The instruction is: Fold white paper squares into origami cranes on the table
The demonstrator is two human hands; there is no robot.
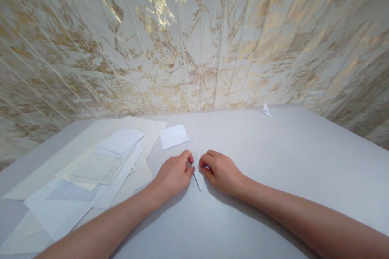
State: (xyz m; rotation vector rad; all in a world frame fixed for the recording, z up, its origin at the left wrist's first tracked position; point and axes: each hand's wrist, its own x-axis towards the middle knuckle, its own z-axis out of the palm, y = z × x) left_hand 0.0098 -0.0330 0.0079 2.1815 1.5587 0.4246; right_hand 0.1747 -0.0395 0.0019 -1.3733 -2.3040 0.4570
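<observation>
A small piece of folded white paper (pixel 199 179) is held between my two hands, just above or on the table, its narrow point toward me. My left hand (pixel 176 172) pinches its left side between thumb and fingers. On the other side, the curled fingers of my right hand (pixel 221 171) grip its right edge. Much of the paper is covered by my fingers, so its full shape is hidden. Just beyond my left hand lies a flat white rectangle of paper (pixel 174 136).
Loose paper sheets (pixel 75 194) overlap in a pile at the left, a printed page (pixel 99 167) among them. A small folded paper figure (pixel 266 110) stands at the far right of the pale table (pixel 288 153). Behind the table rises a gold-patterned wall covering (pixel 194 48).
</observation>
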